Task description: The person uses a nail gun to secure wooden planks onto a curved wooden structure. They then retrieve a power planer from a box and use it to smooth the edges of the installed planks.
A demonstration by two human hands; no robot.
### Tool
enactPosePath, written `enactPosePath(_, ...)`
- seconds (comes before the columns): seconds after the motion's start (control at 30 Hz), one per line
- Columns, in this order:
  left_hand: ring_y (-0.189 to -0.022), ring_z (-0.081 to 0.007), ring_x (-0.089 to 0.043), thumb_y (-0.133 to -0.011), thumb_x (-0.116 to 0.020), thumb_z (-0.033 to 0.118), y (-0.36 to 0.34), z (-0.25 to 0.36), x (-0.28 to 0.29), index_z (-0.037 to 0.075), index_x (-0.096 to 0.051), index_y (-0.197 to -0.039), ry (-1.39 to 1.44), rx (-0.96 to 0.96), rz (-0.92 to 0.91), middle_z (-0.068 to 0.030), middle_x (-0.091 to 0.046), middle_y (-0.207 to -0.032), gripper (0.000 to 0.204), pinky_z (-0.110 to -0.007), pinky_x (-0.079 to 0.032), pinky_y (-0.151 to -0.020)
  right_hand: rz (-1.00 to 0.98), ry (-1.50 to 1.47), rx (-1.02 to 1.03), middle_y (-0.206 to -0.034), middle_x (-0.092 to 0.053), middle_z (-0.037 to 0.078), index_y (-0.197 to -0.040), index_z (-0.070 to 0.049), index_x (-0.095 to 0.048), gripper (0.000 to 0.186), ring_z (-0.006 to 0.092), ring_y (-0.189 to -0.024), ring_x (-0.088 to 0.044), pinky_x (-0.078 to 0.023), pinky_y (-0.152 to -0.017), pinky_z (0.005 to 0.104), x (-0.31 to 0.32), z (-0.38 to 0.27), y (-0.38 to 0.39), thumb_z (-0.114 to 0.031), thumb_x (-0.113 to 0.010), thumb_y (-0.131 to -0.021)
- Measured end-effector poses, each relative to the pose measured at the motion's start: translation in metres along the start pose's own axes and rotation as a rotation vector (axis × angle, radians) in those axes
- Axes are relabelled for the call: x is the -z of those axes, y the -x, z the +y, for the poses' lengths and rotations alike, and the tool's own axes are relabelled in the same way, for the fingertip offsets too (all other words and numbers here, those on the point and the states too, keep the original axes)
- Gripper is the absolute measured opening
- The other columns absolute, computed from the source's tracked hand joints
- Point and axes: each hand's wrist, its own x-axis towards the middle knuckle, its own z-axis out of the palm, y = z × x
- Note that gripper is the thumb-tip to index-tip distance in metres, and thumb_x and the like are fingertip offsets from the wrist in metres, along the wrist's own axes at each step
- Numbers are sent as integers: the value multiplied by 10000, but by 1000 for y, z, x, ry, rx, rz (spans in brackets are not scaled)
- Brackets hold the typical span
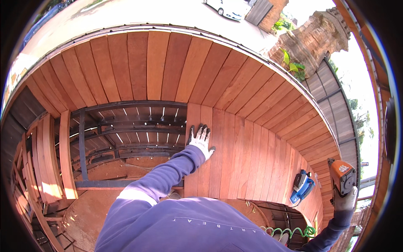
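My left hand, in a white glove with dark fingertips, lies with fingers spread on the reddish-brown wooden planks, close to the edge where the boards stop. Far to the right, my gloved right hand is closed around the handle of an orange and black nail gun. The tool is held up near the plank bench's right side; I cannot tell whether its nose touches the wood. A green coiled air hose hangs below, near my right forearm.
A blue electric planer rests on the planks at right. Left of my hand is an open dark metal frame. Loose boards lie at far left, one plank across the frame. Curved backrest slats border the far side.
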Motion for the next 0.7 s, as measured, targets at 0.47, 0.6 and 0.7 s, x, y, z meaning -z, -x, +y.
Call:
enactPosePath(0.47, -1517, -322, -81, -980, -354, 477, 7, 10, -12, -10, -207, -1539, 4, 63, 34, -185, -143, -1627, 756, -539, 23, -1204, -350, -739, 510, -929, -720, 117, -1093, -14, -658, 321, 233, -825, -707, -566, -752, 318, -106, -282, -147, -44, -703, -777)
enactPosePath(0.6, -1513, -345, -87, -976, -363, 507, 7, 19, -4, -14, -219, -1535, 6, 46, 15, -205, -156, -1618, 777, -551, 17, -1200, -645, -729, 395, -841, -705, 155, -1004, -29, -678, 258, 259, -801, -712, -560, -720, 338, -189, -347, -163, -89, -723, -757)
enactPosePath(0.7, -1503, -379, -105, -967, -377, 521, 8, 19, -6, -25, -244, -1524, 18, 8, 21, -230, -176, -1606, 791, -555, -9, -1199, -575, -731, 525, -865, -710, 168, -1016, -30, -682, 282, 325, -839, -703, -554, -752, 374, -227, -372, -172, -110, -732, -750)
